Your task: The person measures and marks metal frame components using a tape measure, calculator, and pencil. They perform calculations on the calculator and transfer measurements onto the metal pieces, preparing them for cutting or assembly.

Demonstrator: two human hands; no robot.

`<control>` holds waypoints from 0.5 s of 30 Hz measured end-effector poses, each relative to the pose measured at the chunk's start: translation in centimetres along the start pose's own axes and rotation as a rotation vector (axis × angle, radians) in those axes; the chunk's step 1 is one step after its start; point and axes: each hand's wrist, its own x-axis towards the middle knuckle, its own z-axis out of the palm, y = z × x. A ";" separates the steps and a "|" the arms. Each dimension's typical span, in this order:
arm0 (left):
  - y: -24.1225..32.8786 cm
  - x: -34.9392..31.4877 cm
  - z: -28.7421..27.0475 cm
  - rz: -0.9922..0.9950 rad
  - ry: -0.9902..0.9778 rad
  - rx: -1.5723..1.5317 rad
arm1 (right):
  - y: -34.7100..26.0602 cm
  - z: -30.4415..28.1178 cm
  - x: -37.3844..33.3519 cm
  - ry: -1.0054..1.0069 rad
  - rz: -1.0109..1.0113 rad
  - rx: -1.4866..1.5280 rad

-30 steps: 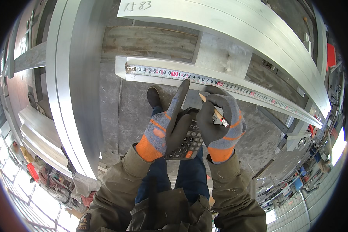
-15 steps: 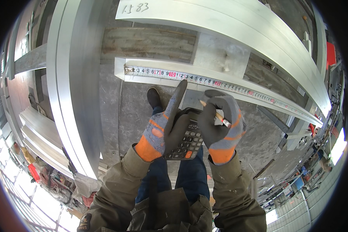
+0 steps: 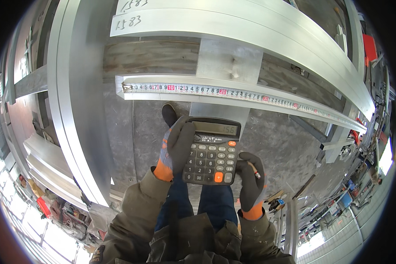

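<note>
A black desk calculator point(image 3: 211, 149) with grey and orange keys faces up in front of my lap. My left hand point(image 3: 179, 143), in a grey and orange work glove, is closed on its left side. At its lower right edge is my right hand point(image 3: 251, 180), gloved alike, with a pencil point(image 3: 254, 170) gripped between the fingers; whether it also touches the calculator I cannot tell. Beyond both hands a tape measure blade point(image 3: 198, 90) lies stretched along a slim aluminium profile point(image 3: 163, 97), its hooked tip at the left end.
Farther off run wide aluminium profiles point(image 3: 171, 21) with handwritten marks. Another long profile point(image 3: 70, 110) stretches along the left. A wooden board point(image 3: 152, 57) and a metal plate point(image 3: 229, 61) lie between the profiles. My shoe point(image 3: 168, 115) stands on the grey floor point(image 3: 156, 132).
My left hand has drawn back from the tape, its pointing finger now folded onto the calculator. The calculator is fully uncovered. My right hand has moved down with the pencil, and the view has shifted.
</note>
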 end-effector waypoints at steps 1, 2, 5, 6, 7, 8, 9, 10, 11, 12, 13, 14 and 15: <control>0.0 0.0 0.3 -0.030 0.006 -0.038 | 0.2 0.0 -0.2 0.010 0.034 -0.060; 0.0 0.0 0.6 -0.023 0.012 -0.044 | 0.3 -0.1 -0.6 -0.020 0.031 -0.039; 0.3 -0.1 1.4 0.048 0.027 -0.015 | 0.4 0.2 -1.2 -0.050 0.039 0.020; 0.4 -0.2 1.7 0.105 0.033 0.027 | 0.4 0.2 -1.2 -0.026 0.037 0.035; 0.4 -0.1 1.8 0.209 0.025 0.090 | 0.3 0.1 -1.2 -0.030 0.029 0.040; 0.4 -0.1 2.0 0.163 0.033 0.065 | 0.3 -0.1 -1.1 -0.046 0.003 0.043; 0.3 -0.1 2.1 0.161 0.027 0.061 | 0.3 -0.3 -1.0 -0.028 0.022 0.032; 0.3 0.0 2.3 0.229 0.021 0.093 | 0.3 -0.6 -0.8 -0.021 0.023 0.018; 0.2 0.0 2.4 0.162 0.021 0.081 | 0.4 -0.9 -0.7 -0.014 0.025 0.005; 0.2 0.0 2.5 0.164 0.021 0.104 | 0.5 -1.3 -0.7 -0.015 0.026 0.032; 0.2 0.0 2.8 0.240 0.029 0.145 | 0.7 -1.6 -0.6 -0.015 0.027 0.058; 0.1 0.1 3.0 0.174 0.037 0.130 | 0.8 -1.9 -0.7 -0.015 0.029 0.085; 0.1 0.1 3.3 0.182 0.054 0.133 | 1.0 -2.2 -0.5 -0.022 -0.020 0.017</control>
